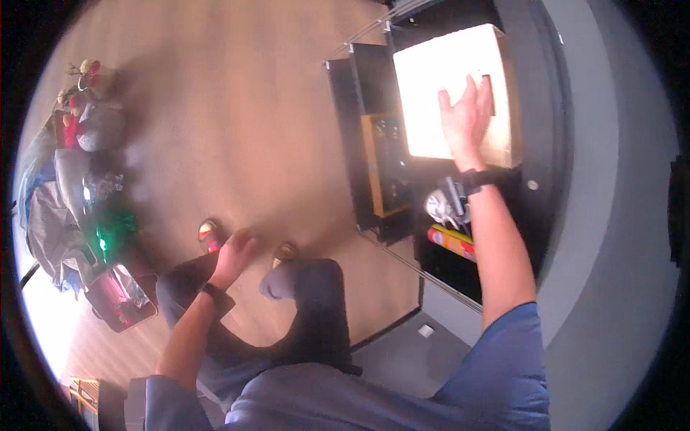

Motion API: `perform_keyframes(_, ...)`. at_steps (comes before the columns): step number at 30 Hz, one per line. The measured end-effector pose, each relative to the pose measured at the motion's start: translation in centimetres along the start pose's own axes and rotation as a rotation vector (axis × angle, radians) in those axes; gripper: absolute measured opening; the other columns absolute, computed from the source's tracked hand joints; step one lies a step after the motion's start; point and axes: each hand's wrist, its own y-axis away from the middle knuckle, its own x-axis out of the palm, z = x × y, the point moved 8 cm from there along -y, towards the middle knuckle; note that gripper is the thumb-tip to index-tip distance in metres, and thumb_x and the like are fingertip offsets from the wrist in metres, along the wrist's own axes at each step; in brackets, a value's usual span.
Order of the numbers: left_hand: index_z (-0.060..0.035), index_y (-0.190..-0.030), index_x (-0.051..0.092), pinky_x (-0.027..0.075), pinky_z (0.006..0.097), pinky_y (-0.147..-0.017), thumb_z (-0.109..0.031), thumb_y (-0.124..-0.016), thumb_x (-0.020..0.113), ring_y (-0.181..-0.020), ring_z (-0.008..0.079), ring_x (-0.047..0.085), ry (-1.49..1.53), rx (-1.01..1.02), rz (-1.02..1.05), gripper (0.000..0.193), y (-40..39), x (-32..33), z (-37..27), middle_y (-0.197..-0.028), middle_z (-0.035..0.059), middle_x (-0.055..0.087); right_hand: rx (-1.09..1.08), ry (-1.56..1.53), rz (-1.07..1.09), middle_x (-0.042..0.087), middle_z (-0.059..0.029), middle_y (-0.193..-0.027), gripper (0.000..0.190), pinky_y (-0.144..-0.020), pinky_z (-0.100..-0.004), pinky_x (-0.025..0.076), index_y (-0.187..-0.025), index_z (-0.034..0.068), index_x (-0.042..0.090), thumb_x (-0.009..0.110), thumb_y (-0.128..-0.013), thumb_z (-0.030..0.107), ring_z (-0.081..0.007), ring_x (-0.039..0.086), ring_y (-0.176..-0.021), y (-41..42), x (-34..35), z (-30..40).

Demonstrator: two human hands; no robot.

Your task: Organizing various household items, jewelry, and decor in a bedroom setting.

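My right hand lies over a bright white box, its fingers spread near a dark slot in the box's top. Whether the palm presses on the box cannot be told. My left hand hangs over the floor by my left knee, fingers slightly bent, with nothing seen in it. Beside my right wrist, on a dark shelf, are a crumpled white and grey item and a red and yellow packet. Both wrists wear dark bands.
Dark open drawers or panels and an orange-edged frame stand left of the box. Across the wooden floor are flowers, bags, draped cloth and an open bin or case. A grey wall curves at the right.
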Motion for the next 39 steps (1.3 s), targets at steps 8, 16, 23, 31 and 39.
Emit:
perform_keyframes(8,-0.0018,-0.129,0.053,0.050,0.0359,-0.092,-0.026,-0.094,0.060,-0.107,0.0278,0.063,0.057,0.260,0.037,0.043,-11.9,-0.9,-1.4,-0.118,0.0183,0.064,0.203,0.298,0.139,0.053,-0.0191,-0.129,0.042,-0.099,-0.0451,0.041,-0.113,0.023,0.069,0.058,-0.085,0.052,-0.0344,0.052,-0.119,-1.3,2.6,0.4)
perform_keyframes(16,0.0013,-0.134,0.047,0.042,0.0337,-0.102,-0.032,-0.097,0.058,-0.117,0.0202,0.055,0.204,0.373,0.121,0.051,-13.9,-1.6,-3.4,-0.126,0.0163,0.058,0.119,-0.133,-0.089,0.062,-0.0143,-0.112,0.033,-0.094,-0.0455,0.042,-0.102,0.011,0.070,0.064,-0.087,0.039,-0.0318,0.054,-0.113,2.8,-1.5,8.3)
perform_keyframes(23,-0.0039,-0.147,0.029,0.043,0.0371,-0.101,-0.047,-0.096,0.053,-0.118,0.0242,0.054,0.544,0.394,0.250,0.071,-11.1,0.1,-7.5,-0.139,0.0189,0.047,-0.116,-0.266,-0.263,0.058,-0.0180,-0.118,0.034,-0.101,-0.0466,0.035,-0.109,0.010,0.066,0.070,-0.084,0.032,-0.0340,0.050,-0.119,9.8,-8.4,19.6)
perform_keyframes(31,-0.0158,-0.152,0.009,0.036,0.0470,-0.108,-0.081,-0.085,0.027,-0.134,0.0337,0.040,1.243,0.554,0.515,0.095,-7.8,0.5,-11.5,-0.151,0.0235,0.027,-0.458,-0.549,-0.120,0.057,-0.0141,-0.105,0.043,-0.085,-0.0429,0.036,-0.109,0.010,0.062,0.069,-0.082,0.042,-0.0288,0.053,-0.098,18.5,-8.6,32.0)
perform_keyframes(39,-0.0050,-0.145,0.031,0.031,0.0426,-0.111,-0.085,-0.081,0.009,-0.133,0.0305,0.040,1.356,0.336,0.051,0.105,-9.9,-2.4,1.6,-0.143,0.0221,0.039,-0.594,-1.110,0.160,0.060,-0.0100,-0.095,0.039,-0.087,-0.0419,0.037,-0.094,0.010,0.065,0.067,-0.083,0.047,-0.0281,0.055,-0.094,25.1,-0.7,39.8)
